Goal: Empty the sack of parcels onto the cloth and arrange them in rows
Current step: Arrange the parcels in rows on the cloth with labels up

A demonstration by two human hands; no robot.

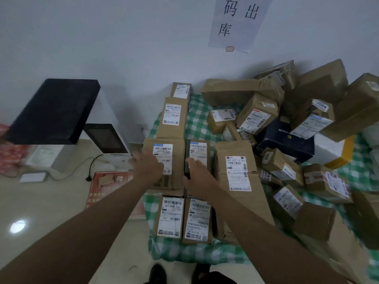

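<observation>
hands (172, 169) on parcels (198, 158) (2 rows)

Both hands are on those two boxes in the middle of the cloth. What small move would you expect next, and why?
Probably nudging the narrow box leftward against the wider box. The right hand grips the narrow box's near end, the left hand rests on the wider one, and a dark gap shows between them, while the two boxes nearer the person sit snug together.
</observation>
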